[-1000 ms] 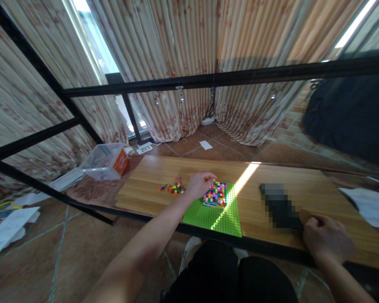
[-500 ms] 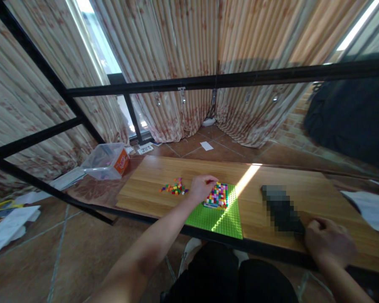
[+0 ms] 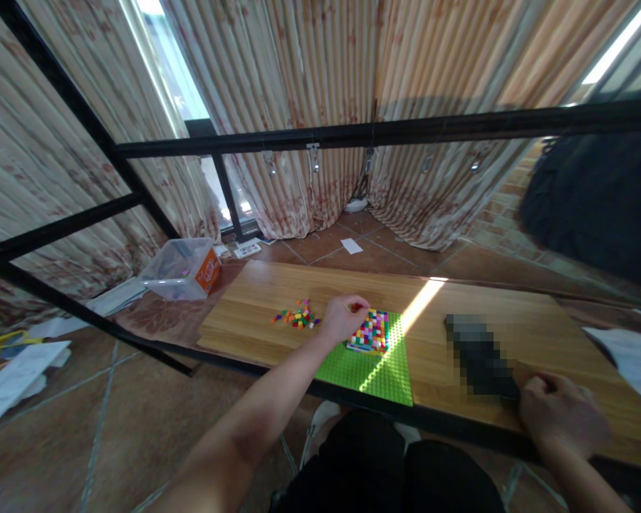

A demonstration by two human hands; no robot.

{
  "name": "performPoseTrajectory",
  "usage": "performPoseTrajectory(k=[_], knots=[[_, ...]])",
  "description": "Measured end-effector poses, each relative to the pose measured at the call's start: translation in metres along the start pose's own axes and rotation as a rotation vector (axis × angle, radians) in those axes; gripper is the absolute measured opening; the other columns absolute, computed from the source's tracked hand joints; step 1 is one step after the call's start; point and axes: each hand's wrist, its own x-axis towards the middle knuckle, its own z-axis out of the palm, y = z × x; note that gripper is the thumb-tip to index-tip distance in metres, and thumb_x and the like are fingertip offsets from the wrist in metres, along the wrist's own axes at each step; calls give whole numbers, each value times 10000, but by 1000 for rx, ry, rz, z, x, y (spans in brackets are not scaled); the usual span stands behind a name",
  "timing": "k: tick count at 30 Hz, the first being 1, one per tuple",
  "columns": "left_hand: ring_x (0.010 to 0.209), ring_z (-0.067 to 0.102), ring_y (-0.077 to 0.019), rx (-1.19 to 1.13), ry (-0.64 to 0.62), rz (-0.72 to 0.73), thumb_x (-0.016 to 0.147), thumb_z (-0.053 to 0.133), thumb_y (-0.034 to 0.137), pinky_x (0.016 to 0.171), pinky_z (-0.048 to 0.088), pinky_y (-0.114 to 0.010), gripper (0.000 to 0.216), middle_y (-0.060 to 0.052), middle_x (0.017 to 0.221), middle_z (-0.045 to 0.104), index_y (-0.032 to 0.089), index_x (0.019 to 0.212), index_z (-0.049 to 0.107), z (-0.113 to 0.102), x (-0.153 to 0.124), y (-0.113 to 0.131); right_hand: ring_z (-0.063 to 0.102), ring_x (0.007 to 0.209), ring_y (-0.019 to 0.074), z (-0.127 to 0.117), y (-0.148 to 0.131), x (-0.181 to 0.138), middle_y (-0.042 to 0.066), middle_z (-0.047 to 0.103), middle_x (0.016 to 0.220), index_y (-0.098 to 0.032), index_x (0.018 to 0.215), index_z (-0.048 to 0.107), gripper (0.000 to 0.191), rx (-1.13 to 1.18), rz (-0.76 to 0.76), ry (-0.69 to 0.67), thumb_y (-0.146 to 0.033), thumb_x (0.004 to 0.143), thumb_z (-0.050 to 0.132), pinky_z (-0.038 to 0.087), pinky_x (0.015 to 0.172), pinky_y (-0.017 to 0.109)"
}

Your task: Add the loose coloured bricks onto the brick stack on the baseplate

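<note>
My left hand (image 3: 342, 318) is closed in a pinch at the far left corner of a block of small multicoloured bricks (image 3: 371, 332); a red brick shows at its fingertips. The block stands on a green baseplate (image 3: 371, 369) on the wooden table (image 3: 256, 303). To the left of my hand lies a loose pile of small coloured bricks (image 3: 298, 316). My right hand (image 3: 560, 413) rests at the near right of the table, fingers curled beside a dark blurred object (image 3: 478, 355); whether it grips it is hidden.
A black metal frame (image 3: 384, 131) crosses in front of the curtains. A clear plastic box (image 3: 180, 268) with an orange label sits left of the table. Papers (image 3: 16, 367) lie on the tiled floor at left, and white paper (image 3: 627, 353) at the table's far right.
My left hand has stayed at the block's corner, its fingers curling a little tighter. The view has drifted slightly; my right hand stays put.
</note>
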Motion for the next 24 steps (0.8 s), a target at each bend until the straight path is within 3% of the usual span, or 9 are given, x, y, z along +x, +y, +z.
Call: performPoseTrajectory(k=[13,24], knots=[[749,668,-134,-192,-12,-111,744,650,166,745,520,-265,88,-33,809,744,157,781,730,4,3,-7,595,1056,338,6,5,6,187,624,1148,-181,1107,699,567,-47,11,-11,-436,885,244,481,817,431],[741,676,-140,-95,-28,-152,759,646,185,738,530,-273,100,-33,802,751,166,777,742,2,5,-1,591,1072,342,0,1,3,181,615,1187,-187,1111,688,600,-56,26,-20,-458,893,199,478,824,429]])
